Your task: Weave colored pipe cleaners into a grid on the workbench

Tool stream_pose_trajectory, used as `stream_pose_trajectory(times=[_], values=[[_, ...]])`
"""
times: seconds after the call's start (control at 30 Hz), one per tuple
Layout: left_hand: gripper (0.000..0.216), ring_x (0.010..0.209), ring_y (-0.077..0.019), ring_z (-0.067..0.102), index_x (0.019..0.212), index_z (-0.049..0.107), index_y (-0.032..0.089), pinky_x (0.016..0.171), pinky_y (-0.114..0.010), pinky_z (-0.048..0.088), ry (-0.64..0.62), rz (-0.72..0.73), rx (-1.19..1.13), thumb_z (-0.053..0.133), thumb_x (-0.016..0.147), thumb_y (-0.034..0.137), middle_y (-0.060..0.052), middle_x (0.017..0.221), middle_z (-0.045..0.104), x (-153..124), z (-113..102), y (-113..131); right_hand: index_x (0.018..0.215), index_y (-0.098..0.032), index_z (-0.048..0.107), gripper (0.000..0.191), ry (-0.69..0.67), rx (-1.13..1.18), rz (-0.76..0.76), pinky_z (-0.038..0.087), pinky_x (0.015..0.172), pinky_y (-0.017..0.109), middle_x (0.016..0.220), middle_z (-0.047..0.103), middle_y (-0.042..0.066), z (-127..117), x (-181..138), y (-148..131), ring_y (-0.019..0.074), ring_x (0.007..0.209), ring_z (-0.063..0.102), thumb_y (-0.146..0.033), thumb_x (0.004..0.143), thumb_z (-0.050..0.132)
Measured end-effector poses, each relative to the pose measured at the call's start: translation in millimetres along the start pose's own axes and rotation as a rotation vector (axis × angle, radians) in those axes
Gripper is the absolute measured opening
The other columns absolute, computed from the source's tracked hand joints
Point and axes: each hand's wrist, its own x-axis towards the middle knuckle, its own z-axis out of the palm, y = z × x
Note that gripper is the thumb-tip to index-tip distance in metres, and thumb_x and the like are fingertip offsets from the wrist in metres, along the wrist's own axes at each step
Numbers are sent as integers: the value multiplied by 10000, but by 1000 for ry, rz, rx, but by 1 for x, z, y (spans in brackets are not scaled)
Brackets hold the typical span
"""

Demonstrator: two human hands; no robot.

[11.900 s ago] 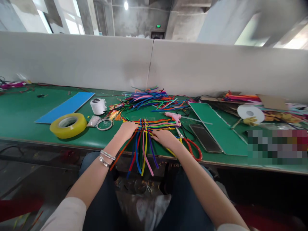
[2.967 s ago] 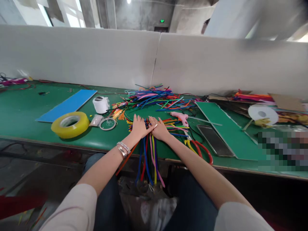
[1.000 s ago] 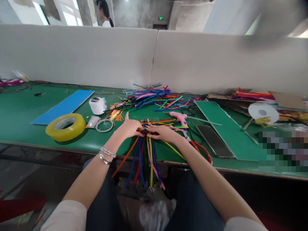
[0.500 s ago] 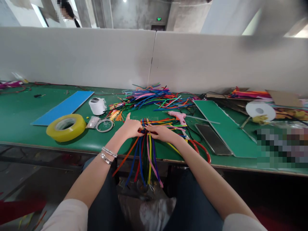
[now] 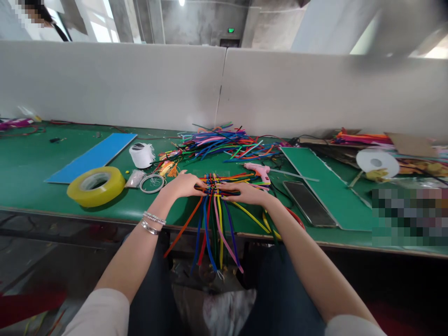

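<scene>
A small woven mat of coloured pipe cleaners (image 5: 212, 186) lies near the green table's front edge, directly before me. Its loose strands hang over the edge and also stretch away to the right. My left hand (image 5: 185, 185), with bracelets on the wrist, pinches the mat's left side between thumb and fingers. From the right, my right hand (image 5: 245, 192) reaches over the strands with long, fairly straight fingers and grips the mat's right side. The undersides of both hands' fingertips are hidden. Just behind the right hand lies a pink glue gun (image 5: 258, 171).
Loose pipe cleaners (image 5: 224, 142) are heaped at the back, against a pale partition (image 5: 112, 86). Left lie yellow tape (image 5: 77, 191), white thread (image 5: 142, 155) and a blue board (image 5: 94, 156). Right are a phone (image 5: 310, 203) and a green board (image 5: 332, 191). A person stands beyond the partition.
My left hand has lowered its raised thumb and shifted slightly left. My right hand has moved a little right, uncovering more of the mat. The hanging strands have swung slightly.
</scene>
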Motion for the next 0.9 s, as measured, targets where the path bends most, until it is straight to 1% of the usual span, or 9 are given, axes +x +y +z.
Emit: stream_pose_trajectory(times=[0.13,0.2,0.3,0.37,0.47,0.53,0.7,0.8,0.9], values=[[333,1019,-239,586,1053,647,329,1049,-514,128,22,6,59,558,783,501,-18,1092,670,3,4,4,1283,-270,495,520,30,-2,12,301,1072,367,1316,502,-9,4,1,0,215,1266,401,-453,801,560],[301,1001,-234,593,1045,652,307,1048,-514,134,49,1,97,553,803,455,-28,1074,677,5,6,7,1273,-269,506,501,58,-24,-7,312,1064,367,1303,514,-8,7,3,1,215,1249,424,-436,804,562],[228,982,-210,602,1006,665,289,1059,-487,127,84,-6,132,541,827,357,-18,1071,678,5,6,9,1261,-288,517,457,62,-69,-38,323,1058,361,1291,522,-22,9,7,1,210,1236,440,-393,817,554],[246,1018,-212,589,1019,657,307,1065,-478,116,58,-9,105,562,807,390,-3,1104,665,5,5,7,1247,-296,530,427,59,-95,-35,334,1050,352,1273,537,-30,9,8,0,207,1224,454,-360,825,547],[349,1103,-225,545,1080,621,354,1064,-462,127,-19,-10,24,590,760,490,19,1185,619,2,3,0,1233,-288,546,408,55,-125,-35,345,1041,345,1257,550,-29,8,8,-2,210,1203,478,-338,828,544],[360,1123,-219,532,1091,614,364,1060,-435,148,-37,1,6,599,754,489,24,1208,602,2,2,-2,1236,-299,542,404,48,-140,-59,349,1036,346,1266,542,-36,7,9,-4,212,1193,488,-327,832,536],[348,1056,-217,571,1072,638,328,1045,-427,167,12,5,76,604,758,474,-14,1120,657,6,5,-2,1220,-289,559,384,38,-185,-87,380,1008,351,1246,565,-21,10,10,-6,221,1155,523,-289,840,513],[366,1007,-213,589,1076,638,327,1030,-425,190,35,7,103,600,753,497,-22,1074,678,6,6,-3,1213,-274,568,380,47,-203,-82,385,1001,341,1243,568,-11,10,11,-6,220,1143,533,-280,838,511],[371,1009,-214,586,1077,636,334,1024,-430,192,42,5,104,579,761,521,-22,1070,679,5,6,-3,1205,-259,578,378,48,-206,-66,394,989,335,1228,581,-1,10,11,-6,224,1129,544,-275,833,517]])
